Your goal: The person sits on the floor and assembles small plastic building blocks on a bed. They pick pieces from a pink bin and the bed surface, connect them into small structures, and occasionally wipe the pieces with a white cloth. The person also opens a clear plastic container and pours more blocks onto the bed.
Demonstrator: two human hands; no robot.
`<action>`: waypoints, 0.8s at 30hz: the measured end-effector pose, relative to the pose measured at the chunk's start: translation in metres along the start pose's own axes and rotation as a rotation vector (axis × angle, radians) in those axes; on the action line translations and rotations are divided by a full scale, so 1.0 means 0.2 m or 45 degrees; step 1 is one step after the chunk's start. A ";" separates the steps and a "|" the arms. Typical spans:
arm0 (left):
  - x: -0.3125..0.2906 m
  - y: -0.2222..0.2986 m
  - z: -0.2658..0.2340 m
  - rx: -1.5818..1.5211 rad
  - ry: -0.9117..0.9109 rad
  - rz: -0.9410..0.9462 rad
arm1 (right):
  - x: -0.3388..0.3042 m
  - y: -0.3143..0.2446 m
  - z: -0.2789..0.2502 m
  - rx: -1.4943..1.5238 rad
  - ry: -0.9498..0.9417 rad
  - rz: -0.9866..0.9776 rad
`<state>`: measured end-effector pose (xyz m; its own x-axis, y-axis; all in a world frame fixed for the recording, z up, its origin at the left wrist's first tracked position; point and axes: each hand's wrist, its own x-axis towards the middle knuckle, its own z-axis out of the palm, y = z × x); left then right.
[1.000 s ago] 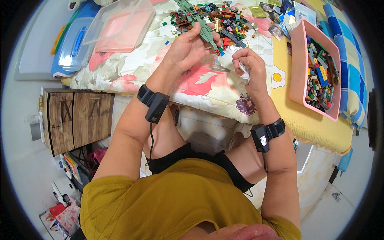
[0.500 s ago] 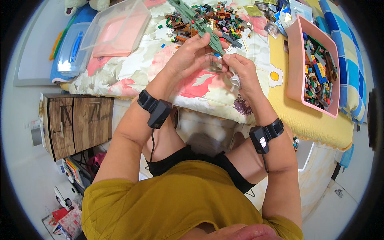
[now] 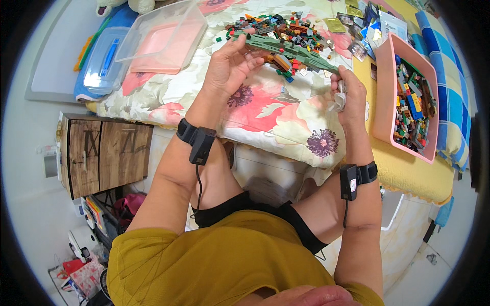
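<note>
A long, narrow green model of toy bricks is held stretched between my hands above the bed, slanting slightly down to the right. My left hand grips its left end between thumb and fingers. At the model's tapered right tip, my right hand pinches with thumb and forefinger. A crumpled white piece of tissue or cloth is tucked in the lower fingers of that same hand. Behind the model, loose multicoloured bricks lie heaped on the flowered bedspread, partly covered by it.
At the right stands a pink bin full of bricks, beside a blue checked pillow. Small packets lie at the far right. A clear plastic tub and a blue-handled lid lie at the left. Both wrists wear strapped black devices with cables.
The green model has swung from a steep slant to nearly level. My hands have moved apart, the left to its far end and the right outward with the tip. The camera view has shifted slightly.
</note>
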<state>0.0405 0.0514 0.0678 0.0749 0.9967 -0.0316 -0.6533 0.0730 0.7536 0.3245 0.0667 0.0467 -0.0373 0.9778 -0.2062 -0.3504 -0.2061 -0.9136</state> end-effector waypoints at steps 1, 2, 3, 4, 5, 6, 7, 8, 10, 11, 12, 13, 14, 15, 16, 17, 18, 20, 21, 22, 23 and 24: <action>0.00 0.01 0.00 0.007 0.040 0.017 | 0.01 -0.01 -0.01 0.005 0.044 0.005; -0.01 0.01 0.01 0.074 0.106 0.001 | 0.02 -0.01 -0.03 0.007 0.061 0.002; -0.01 0.01 0.02 0.108 0.118 0.010 | 0.03 -0.01 -0.03 0.000 0.066 -0.035; -0.01 0.01 0.02 0.142 0.129 0.020 | 0.04 -0.01 -0.04 -0.007 0.083 -0.069; 0.00 0.01 0.03 0.172 0.127 0.039 | 0.04 -0.01 -0.04 -0.014 0.099 -0.103; 0.00 0.00 0.04 0.199 0.145 0.048 | 0.05 -0.01 -0.05 -0.019 0.107 -0.126; 0.00 0.00 0.04 0.224 0.148 0.065 | 0.06 0.00 -0.05 -0.024 0.114 -0.148; 0.00 0.00 0.05 0.249 0.153 0.081 | 0.06 0.00 -0.05 -0.038 0.130 -0.170; 0.00 0.00 0.05 0.286 0.137 0.087 | 0.07 0.00 -0.05 -0.034 0.135 -0.204; 0.00 0.00 0.05 0.301 0.131 0.096 | 0.07 0.00 -0.05 -0.042 0.145 -0.225; 0.00 -0.01 0.05 0.313 0.127 0.098 | 0.07 0.00 -0.05 -0.027 0.146 -0.223; 0.00 -0.01 0.05 0.322 0.124 0.106 | 0.07 -0.01 -0.05 -0.017 0.150 -0.223; -0.01 -0.01 0.05 0.330 0.129 0.112 | 0.07 -0.01 -0.05 -0.007 0.154 -0.223; -0.01 -0.01 0.05 0.338 0.130 0.118 | 0.07 -0.01 -0.05 -0.019 0.156 -0.221; -0.01 -0.01 0.05 0.343 0.138 0.122 | 0.07 -0.01 -0.05 -0.031 0.158 -0.219; -0.01 -0.01 0.05 0.349 0.146 0.127 | 0.07 -0.01 -0.05 -0.041 0.160 -0.224; -0.01 -0.01 0.06 0.379 0.145 0.123 | 0.07 -0.01 -0.05 -0.035 0.156 -0.213; -0.01 -0.01 0.06 0.439 0.157 0.122 | 0.07 -0.01 -0.05 -0.018 0.149 -0.203; -0.02 -0.01 0.06 0.500 0.181 0.114 | 0.07 -0.01 -0.06 -0.021 0.153 -0.189; -0.02 -0.02 0.07 0.561 0.217 0.113 | 0.07 -0.01 -0.06 -0.025 0.157 -0.175; -0.03 -0.02 0.07 0.620 0.243 0.119 | 0.08 -0.01 -0.06 -0.028 0.161 -0.161; -0.02 -0.02 0.07 0.613 0.250 0.128 | 0.08 0.00 -0.06 -0.017 0.157 -0.142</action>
<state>0.0531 0.0456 0.0744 -0.1428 0.9892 -0.0315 -0.2262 -0.0017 0.9741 0.3348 0.0817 0.0404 0.1167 0.9827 -0.1439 -0.3337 -0.0977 -0.9376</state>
